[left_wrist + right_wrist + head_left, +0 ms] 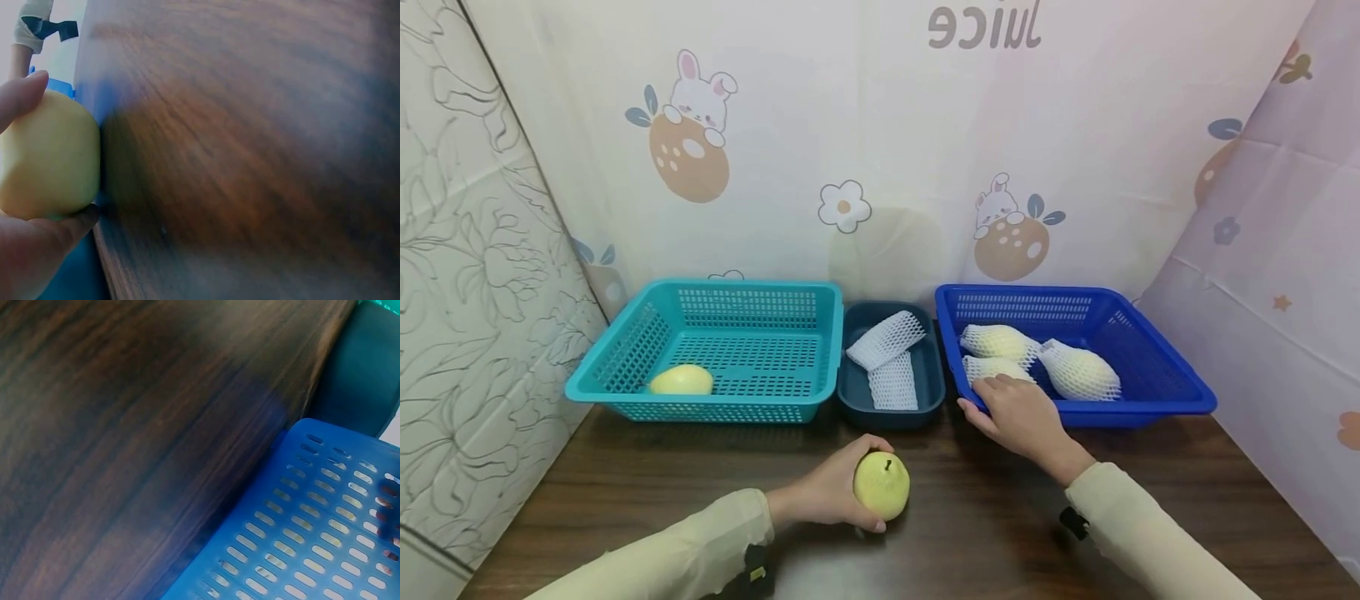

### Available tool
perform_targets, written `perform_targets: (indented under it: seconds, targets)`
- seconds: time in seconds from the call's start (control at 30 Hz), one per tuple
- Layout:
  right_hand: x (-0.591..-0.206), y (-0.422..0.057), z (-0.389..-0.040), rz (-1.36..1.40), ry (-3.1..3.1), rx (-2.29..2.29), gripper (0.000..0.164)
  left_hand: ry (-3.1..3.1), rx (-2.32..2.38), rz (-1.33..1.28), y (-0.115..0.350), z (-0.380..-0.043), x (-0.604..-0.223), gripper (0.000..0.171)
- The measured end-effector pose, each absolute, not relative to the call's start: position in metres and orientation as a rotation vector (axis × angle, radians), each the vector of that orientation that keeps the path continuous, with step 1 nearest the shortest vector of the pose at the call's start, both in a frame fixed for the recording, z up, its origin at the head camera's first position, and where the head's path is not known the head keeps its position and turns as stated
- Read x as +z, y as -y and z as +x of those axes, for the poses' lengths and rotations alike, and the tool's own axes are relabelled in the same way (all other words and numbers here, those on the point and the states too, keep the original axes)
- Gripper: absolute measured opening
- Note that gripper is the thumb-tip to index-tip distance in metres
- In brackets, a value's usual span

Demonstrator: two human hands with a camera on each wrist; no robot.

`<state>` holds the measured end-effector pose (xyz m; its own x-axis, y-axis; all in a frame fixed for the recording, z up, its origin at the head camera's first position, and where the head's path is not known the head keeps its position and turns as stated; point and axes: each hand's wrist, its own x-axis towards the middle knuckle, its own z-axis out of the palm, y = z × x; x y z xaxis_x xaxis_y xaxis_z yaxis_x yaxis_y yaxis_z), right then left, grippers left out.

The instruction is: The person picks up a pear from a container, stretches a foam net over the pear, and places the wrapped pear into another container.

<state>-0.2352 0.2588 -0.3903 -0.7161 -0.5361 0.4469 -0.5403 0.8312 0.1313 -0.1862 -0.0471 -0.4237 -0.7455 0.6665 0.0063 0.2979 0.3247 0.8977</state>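
My left hand (pixel 831 487) grips a bare yellow-green pear (pixel 882 486), stem upward, low over the table. In the left wrist view, thumb and fingers clasp the pear (pixel 53 156) from opposite sides. My right hand (pixel 1018 414) reaches over the front left corner of the blue basket (pixel 1138 408), its fingers at a pear in white foam netting (pixel 996 368) and its thumb outside the rim. That hand partly covers the netted pear. Two more netted pears, one behind (pixel 1000 342) and one to the right (pixel 1081 372), lie in this basket.
A teal basket (pixel 700 408) at the left holds one bare pear (pixel 682 380). Between the baskets stands a dark blue-grey bin (pixel 934 367) with white foam net sleeves (pixel 887 340) inside. A printed curtain (pixel 895 125) hangs behind the wooden table (pixel 700 467).
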Motion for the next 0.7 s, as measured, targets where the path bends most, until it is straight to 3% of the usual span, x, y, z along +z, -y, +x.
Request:
perform_targets:
  seconds: [0.53, 0.7]
  targets:
    - [-0.366, -0.256, -0.236, 0.809, 2.911, 0.127, 0.035, -2.213, 1.384, 0.855, 0.048, -0.186, -0.423, 0.079]
    - [-0.353, -0.253, -0.238, 0.804, 2.983, 0.104, 0.043, -2.209, 1.389, 0.844, 0.047, -0.184, -0.422, 0.079]
